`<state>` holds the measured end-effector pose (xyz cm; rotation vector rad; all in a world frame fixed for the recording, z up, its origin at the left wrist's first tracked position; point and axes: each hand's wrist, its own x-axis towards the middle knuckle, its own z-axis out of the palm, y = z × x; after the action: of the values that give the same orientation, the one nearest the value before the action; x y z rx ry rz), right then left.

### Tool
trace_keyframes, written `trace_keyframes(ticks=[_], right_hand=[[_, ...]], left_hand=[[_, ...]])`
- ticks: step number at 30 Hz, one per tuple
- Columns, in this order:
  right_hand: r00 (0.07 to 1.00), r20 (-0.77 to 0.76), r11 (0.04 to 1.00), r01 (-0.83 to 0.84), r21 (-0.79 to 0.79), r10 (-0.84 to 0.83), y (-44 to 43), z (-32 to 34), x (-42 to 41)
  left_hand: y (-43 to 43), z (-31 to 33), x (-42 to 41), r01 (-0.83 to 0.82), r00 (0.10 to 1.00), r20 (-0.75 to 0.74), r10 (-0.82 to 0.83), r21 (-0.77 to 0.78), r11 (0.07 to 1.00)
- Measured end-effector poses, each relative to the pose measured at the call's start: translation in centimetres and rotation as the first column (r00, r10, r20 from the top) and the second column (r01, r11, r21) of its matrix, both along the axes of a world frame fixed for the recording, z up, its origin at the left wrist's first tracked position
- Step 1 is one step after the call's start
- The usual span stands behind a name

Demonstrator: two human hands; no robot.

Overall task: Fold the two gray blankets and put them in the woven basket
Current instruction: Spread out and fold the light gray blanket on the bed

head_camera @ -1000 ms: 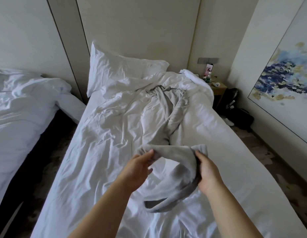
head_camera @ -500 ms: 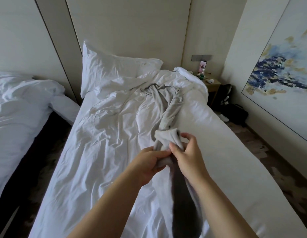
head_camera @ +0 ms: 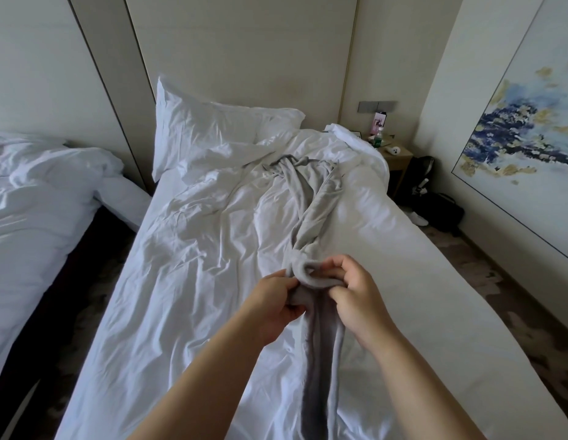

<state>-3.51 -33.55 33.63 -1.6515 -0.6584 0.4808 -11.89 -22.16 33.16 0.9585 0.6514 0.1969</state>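
Ideally, with the left hand and right hand both pinching the roped-up gray blanket, which trails to 12 o'clock across the bed, slide them apart along one edge to find its two corners before any folding

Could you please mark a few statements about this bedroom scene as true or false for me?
1. The left hand and right hand both grip the blanket. True.
2. The blanket is folded into a neat square. False: it lies bunched in a long strand along the bed.
3. A pillow leans at the head of the bed. True.
4. The painting hangs on the left wall. False: the painting is on the right wall.
5. A bottle stands on the nightstand. True.
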Motion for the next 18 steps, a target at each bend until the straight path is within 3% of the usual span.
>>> trace_keyframes(ticks=[3,6,8,10,12,16,18], right_hand=[[0.999,-0.008,0.998,-0.036,-0.050,0.036,0.0,-0.1,-0.1],[0.965,-0.198,0.983,-0.152,0.107,0.171,0.2,0.0,-0.2],[0.951,-0.221,0.974,-0.191,0.125,0.215,0.3,0.0,-0.2],[0.990,-0.110,0.995,-0.096,-0.036,0.091,0.6,-0.4,-0.2],[0.991,-0.041,0.986,0.119,-0.114,-0.125,0.8,-0.9,0.2],[0.834,0.019,0.834,0.551,-0.013,-0.551,-0.2,-0.8,2.2],[0.839,0.120,0.848,0.527,0.059,-0.531,-0.5,-0.3,2.3]], left_hand=[[-0.1,0.0,0.2,0.001,1.000,0.006,-0.001,-0.009,1.000],[-0.5,0.1,0.2,0.047,0.999,-0.003,-0.047,0.059,0.997],[-0.7,0.0,0.1,0.108,0.994,-0.034,-0.104,0.130,0.986],[-0.9,-0.2,0.1,0.164,0.986,-0.024,-0.162,0.141,0.976],[-1.0,-0.3,0.3,0.171,0.985,-0.008,-0.171,0.148,0.974],[-0.2,-0.3,0.5,0.037,0.999,-0.006,-0.037,0.156,0.987],[0.3,-0.1,0.6,-0.009,1.000,0.025,0.007,0.092,0.996]])
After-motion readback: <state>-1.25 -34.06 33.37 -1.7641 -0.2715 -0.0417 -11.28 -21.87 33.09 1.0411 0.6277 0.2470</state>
